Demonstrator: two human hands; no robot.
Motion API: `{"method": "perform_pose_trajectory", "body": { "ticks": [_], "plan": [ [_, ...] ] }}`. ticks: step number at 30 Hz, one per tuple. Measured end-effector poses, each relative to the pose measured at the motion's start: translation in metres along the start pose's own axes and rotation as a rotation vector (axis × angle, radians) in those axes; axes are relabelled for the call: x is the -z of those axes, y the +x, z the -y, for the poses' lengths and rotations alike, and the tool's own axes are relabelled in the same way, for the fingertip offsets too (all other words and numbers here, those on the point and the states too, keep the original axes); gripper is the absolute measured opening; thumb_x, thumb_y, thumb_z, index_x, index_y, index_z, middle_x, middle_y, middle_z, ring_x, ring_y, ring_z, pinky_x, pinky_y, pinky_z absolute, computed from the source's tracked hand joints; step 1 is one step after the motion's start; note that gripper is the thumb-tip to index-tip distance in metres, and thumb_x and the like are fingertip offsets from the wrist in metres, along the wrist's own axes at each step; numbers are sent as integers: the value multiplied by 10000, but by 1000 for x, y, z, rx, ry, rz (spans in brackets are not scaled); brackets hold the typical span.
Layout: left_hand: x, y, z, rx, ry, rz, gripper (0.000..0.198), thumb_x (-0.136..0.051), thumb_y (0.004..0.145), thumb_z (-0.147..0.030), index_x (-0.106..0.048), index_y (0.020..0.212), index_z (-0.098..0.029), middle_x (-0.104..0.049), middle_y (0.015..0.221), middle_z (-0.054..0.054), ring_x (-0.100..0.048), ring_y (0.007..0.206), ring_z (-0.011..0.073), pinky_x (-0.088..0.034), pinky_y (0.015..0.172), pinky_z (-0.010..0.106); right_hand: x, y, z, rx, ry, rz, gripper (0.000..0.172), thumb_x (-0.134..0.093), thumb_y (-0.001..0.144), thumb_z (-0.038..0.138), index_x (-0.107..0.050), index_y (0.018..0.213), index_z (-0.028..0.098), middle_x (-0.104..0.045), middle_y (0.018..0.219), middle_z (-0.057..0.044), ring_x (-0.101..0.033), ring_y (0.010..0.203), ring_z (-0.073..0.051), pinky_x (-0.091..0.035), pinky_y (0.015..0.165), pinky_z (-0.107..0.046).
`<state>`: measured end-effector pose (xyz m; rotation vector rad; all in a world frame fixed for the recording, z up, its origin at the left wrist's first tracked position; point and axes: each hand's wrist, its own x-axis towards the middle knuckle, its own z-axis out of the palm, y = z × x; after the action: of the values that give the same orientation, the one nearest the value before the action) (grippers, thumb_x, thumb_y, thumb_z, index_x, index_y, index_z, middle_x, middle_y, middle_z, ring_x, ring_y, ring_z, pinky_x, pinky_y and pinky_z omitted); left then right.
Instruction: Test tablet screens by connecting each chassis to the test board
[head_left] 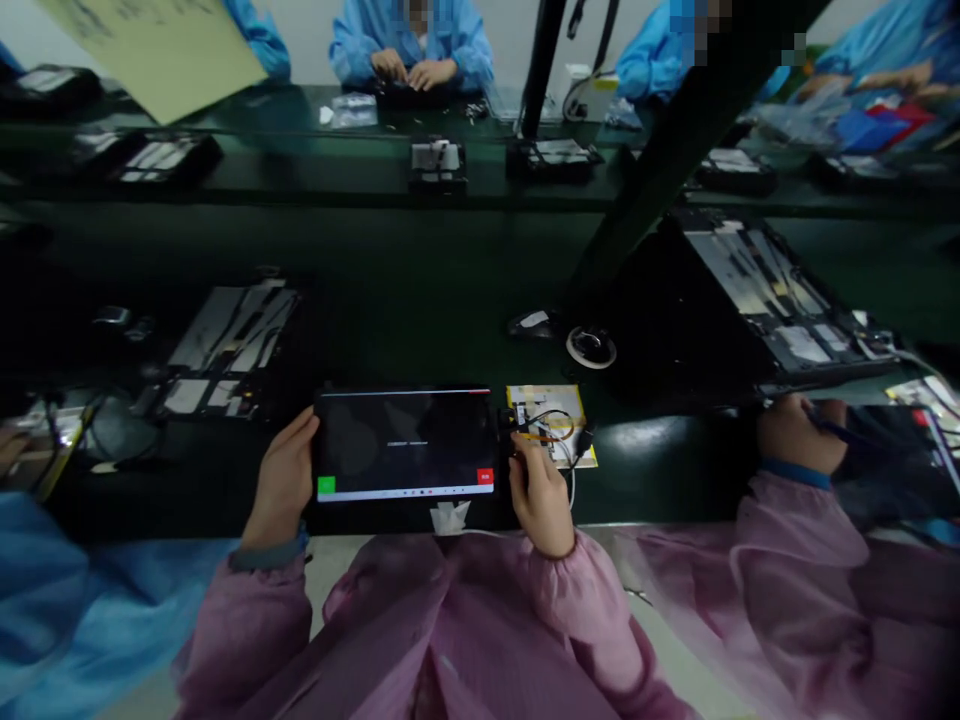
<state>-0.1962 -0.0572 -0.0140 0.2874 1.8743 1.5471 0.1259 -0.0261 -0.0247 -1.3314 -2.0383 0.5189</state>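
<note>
A tablet-like screen (405,440) stands lit in front of me, dark with a green box at its lower left and a red one at its lower right. My left hand (283,475) grips its left edge, thumb side toward the screen. At the right edge, my right hand (541,492) is closed, its fingertips pinched by a small black connector part; what they hold is hidden. Just beyond those fingers lies a flat yellow-edged battery-like pack (566,402) with thin wires and a black plug (584,441) on it.
Opened device housings lie left (229,345) and right (757,280). A tape roll (591,347) and a dark object (534,321) sit beyond the pack. A dark post (637,200) slants overhead. A neighbour's hand (802,437) works at right; people in blue sit across.
</note>
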Motion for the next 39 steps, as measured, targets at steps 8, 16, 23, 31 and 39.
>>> {"method": "perform_pose_trajectory", "body": {
  "ticks": [8,16,23,31,39],
  "plan": [
    [-5,3,3,100,-268,55,191,-670,758,-113,-728,936,-152,-737,1016,77,-664,1042,215,-501,978,336,-16,-7,7,17,-215,-145,333,-406,963,247,-518,1260,145,-660,1026,-143,-636,943,-240,-528,812,-380],
    [-5,13,12,156,-399,182,371,-761,686,-255,-711,1042,-163,-713,1114,83,-619,1121,251,-420,1048,387,-25,-5,16,0,-329,-200,394,-395,964,329,-535,1252,99,-664,1030,-172,-629,961,-269,-518,837,-416],
    [-2,18,20,154,-400,238,467,-795,656,-328,-698,1085,-173,-669,1211,101,-577,1186,267,-426,1033,378,-26,-5,18,-28,-375,-193,433,-404,956,362,-556,1250,82,-677,1065,-184,-640,980,-278,-511,844,-409],
    [-2,17,18,127,-370,221,440,-782,680,-343,-701,1081,-180,-646,1255,95,-524,1255,278,-377,1085,402,-33,0,29,-21,-536,-234,438,-421,948,376,-587,1189,50,-706,974,-185,-658,862,-279,-507,755,-378],
    [-5,11,10,168,-400,169,323,-754,703,-282,-719,1011,-194,-701,1153,62,-581,1189,253,-390,1078,383,-35,1,27,-15,-522,-268,430,-429,942,381,-601,1179,66,-720,972,-162,-666,852,-270,-505,753,-359]
  ]
}}
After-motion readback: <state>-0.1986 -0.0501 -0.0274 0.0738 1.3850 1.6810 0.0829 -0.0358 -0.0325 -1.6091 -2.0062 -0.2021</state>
